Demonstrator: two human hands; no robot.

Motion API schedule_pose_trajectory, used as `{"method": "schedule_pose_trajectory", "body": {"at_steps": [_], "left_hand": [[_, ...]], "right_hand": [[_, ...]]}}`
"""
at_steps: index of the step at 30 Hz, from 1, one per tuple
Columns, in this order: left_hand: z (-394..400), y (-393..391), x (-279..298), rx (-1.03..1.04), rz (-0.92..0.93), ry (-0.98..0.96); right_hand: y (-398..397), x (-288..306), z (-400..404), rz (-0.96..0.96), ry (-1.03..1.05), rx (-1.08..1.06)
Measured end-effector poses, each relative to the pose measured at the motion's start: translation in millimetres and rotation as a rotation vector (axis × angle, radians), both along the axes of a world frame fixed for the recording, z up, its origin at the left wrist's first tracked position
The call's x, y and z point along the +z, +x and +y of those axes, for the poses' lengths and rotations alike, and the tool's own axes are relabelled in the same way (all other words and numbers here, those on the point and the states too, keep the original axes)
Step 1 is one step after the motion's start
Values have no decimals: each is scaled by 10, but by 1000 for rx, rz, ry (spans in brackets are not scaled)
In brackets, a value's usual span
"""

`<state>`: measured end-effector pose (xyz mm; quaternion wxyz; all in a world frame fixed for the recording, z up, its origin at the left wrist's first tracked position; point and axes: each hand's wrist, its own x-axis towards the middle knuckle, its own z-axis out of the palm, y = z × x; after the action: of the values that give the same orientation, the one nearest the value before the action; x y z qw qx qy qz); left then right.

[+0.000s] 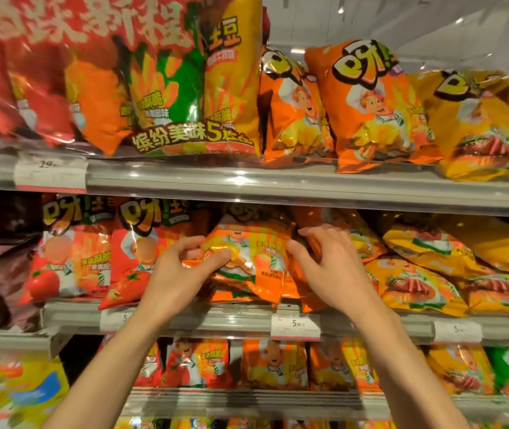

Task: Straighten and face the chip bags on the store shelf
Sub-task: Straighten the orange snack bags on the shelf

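An orange chip bag (251, 258) with a cartoon chef stands at the front of the middle shelf (185, 317), leaning slightly. My left hand (182, 267) grips its left edge, thumb on the front. My right hand (327, 261) grips its right edge, fingers curled behind it. Red tomato bags (135, 252) stand to its left. Yellow bags (414, 274) lie tilted and slumped to its right.
The upper shelf (278, 181) carries large multipacks (166, 88) on the left and orange bags (370, 106) and yellow bags on the right. The lower shelf holds a row of smaller bags (271, 363). Price tags (295, 326) hang on the shelf rails.
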<state>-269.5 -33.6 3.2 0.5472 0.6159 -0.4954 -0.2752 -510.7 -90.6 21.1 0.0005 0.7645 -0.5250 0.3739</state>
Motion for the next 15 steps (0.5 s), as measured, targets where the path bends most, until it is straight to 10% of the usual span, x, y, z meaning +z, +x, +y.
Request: {"method": "schedule_pose_trajectory", "body": {"at_steps": [15], "left_hand": [[259, 168, 43, -145, -5, 118]], "right_hand": [[548, -110, 324, -267, 300, 144]]}}
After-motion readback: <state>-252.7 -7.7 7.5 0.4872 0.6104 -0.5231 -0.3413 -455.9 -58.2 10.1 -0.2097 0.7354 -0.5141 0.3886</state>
